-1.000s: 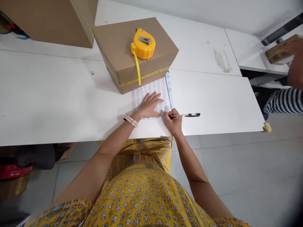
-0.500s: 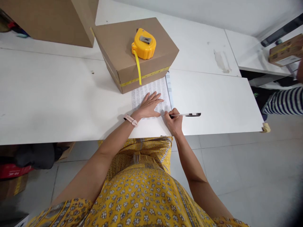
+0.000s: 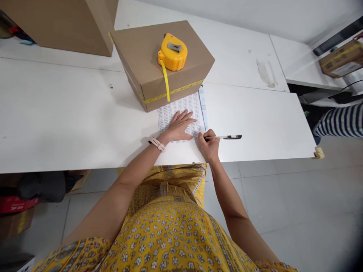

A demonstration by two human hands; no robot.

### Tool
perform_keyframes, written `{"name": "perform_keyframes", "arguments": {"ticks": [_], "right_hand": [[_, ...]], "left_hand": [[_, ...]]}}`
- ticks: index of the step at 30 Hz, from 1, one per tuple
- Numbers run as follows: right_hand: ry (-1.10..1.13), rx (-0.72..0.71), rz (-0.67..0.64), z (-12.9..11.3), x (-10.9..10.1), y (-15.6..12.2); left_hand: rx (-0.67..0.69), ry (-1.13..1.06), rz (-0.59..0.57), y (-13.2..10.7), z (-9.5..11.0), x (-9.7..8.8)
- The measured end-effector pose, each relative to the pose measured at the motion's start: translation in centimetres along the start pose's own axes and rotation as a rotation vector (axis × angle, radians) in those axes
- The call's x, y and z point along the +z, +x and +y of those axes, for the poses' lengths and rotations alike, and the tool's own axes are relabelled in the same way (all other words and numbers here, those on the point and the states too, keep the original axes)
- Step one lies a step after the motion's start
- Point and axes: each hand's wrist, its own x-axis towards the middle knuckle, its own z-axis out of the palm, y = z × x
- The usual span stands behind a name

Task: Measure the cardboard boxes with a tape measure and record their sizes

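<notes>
Your right hand [image 3: 210, 147] is the nearer one to the slim pen of clear and black plastic [image 3: 229, 137], its fingers closed round the lower end in a writing pinch; from those fingers the pen's long axis runs out to the right, roughly along the near edge of the smooth white tabletop [image 3: 269, 128]; the writing tip is hidden by your grip, so whether it meets the paper cannot be told. Just left of the same fingers lies the white paper sheet covered in close columns of dark writing [image 3: 195, 104], stretching away from you; your left hand [image 3: 180, 126] rests flat on it, fingers spread wide and grasping nothing, its thumb reaching toward the right fingertips and stopping just short of them. Beyond the left fingertips stands the brown cardboard box [image 3: 136, 53], hiding the sheet's far end; on top of it, farther from those fingers, sits the bright yellow plastic tape measure [image 3: 172, 56], its blade hanging back toward them; the narrow pale blue printed paper [image 3: 203, 104] shows along the sheet's right edge, beyond your right fingers.
</notes>
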Motion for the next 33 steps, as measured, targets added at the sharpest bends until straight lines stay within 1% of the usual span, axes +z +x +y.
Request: {"name": "perform_keyframes", "arguments": {"ticks": [6, 9, 14, 18, 21, 27, 33], "right_hand": [[-0.003, 0.016, 0.009, -0.15, 0.06, -0.03], [-0.001, 0.022, 0.032, -0.27, 0.08, -0.02], [0.015, 0.034, 0.025, -0.33, 0.07, 0.02], [0.011, 0.046, 0.044, -0.33, 0.02, 0.0], [0.0, 0.034, 0.036, -0.35, 0.0, -0.02], [-0.006, 0.029, 0.03, -0.2, -0.02, -0.02], [-0.013, 0.024, 0.032, -0.35, -0.03, -0.02]], "left_hand": [[0.02, -0.01, 0.027, 0.08, -0.36, 0.36], [0.013, 0.001, 0.012, 0.03, -0.25, 0.26], [0.001, 0.002, -0.003, -0.02, -0.08, 0.07], [0.02, -0.006, 0.016, 0.07, -0.45, 0.42], [0.027, -0.007, 0.031, 0.09, -0.52, 0.51], [-0.007, 0.018, -0.012, -0.04, 0.11, -0.03], [-0.001, 0.01, -0.001, 0.04, -0.06, 0.13]]}}
